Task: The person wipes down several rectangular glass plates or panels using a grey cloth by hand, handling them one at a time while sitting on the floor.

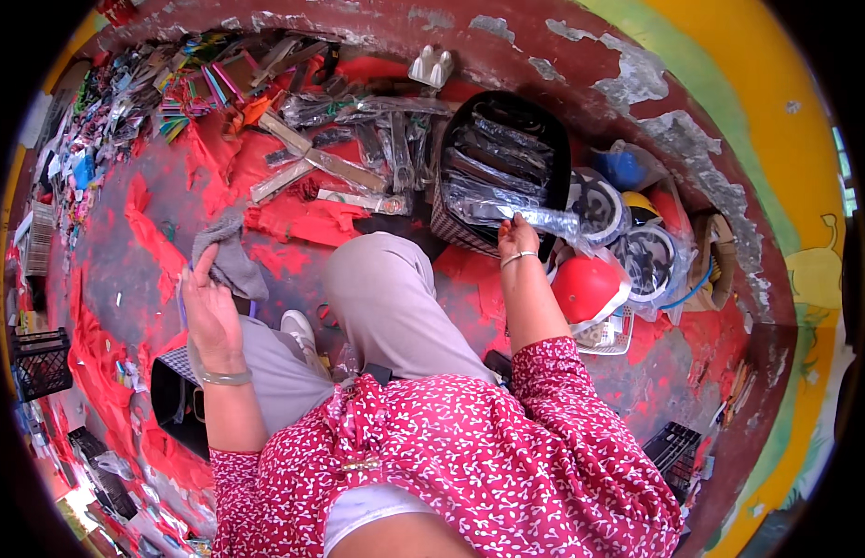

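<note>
My right hand (pixel 518 239) pinches the end of a long, flat, clear-plastic-wrapped packet (pixel 541 219) at the near rim of a black basket (pixel 448 221). Several dark items in the same kind of wrapping (pixel 496 153) lie in rows inside that basket. What the wrapped packet contains cannot be made out. On the left, my left hand (pixel 212 312) is raised with a grey cloth (pixel 235 256) held at its fingers, its thumb side against the fabric. The cloth hangs down beside my left leg, partly over a purple-edged thing.
A red helmet (pixel 586 286), bagged black-and-white round things (pixel 645 259) and a blue ball-like thing (pixel 620 169) sit right of the basket. Wrapped packets (pixel 395 149) and cardboard strips (pixel 344 170) lie on torn red sheeting. Black crates (pixel 42 361) stand leftward; a peeling wall (pixel 674 139) rises behind.
</note>
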A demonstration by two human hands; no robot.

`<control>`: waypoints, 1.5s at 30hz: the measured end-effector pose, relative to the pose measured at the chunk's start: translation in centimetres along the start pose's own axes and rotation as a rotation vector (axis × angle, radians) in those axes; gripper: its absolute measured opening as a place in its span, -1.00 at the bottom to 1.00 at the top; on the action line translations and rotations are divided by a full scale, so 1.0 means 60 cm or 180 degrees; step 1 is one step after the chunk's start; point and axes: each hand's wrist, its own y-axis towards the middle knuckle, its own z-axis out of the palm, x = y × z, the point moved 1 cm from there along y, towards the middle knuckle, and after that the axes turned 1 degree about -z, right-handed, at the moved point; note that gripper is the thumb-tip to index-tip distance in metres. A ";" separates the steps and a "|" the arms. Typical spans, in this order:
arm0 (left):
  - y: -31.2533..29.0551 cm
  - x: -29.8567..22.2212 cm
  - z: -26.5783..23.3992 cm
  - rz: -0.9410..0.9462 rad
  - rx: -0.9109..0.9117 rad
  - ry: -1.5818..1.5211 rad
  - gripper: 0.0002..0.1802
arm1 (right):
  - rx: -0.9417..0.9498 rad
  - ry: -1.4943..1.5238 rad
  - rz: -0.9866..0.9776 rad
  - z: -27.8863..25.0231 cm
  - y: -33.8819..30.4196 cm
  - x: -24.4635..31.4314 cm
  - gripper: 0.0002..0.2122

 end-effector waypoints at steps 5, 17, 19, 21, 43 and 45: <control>0.012 0.026 -0.009 -0.0072 -0.0006 0.0103 -0.44 | -0.0387 0.0171 0.0187 -0.015 0.090 -0.042 -0.86; 0.013 0.037 -0.003 -0.0251 0.0056 0.0260 -0.46 | 0.0130 -0.5422 -0.2224 0.002 -0.024 0.030 -0.71; 0.020 0.044 -0.004 -0.0285 0.0097 0.0336 -0.47 | 0.0487 -0.6201 -0.2627 0.009 -0.026 0.043 -0.72; 0.022 0.050 -0.002 -0.0318 0.0011 0.0404 -0.48 | 0.0731 -0.6936 -0.1875 0.009 0.008 0.045 -0.73; 0.012 0.035 0.016 -0.0269 -0.0240 0.0171 -0.57 | 0.2514 -0.6977 -0.2711 0.232 -0.084 -0.025 -0.80; 0.011 0.028 0.000 -0.0226 -0.0231 0.0057 -0.59 | 0.3143 -0.6139 -0.2669 0.261 -0.104 -0.059 -0.82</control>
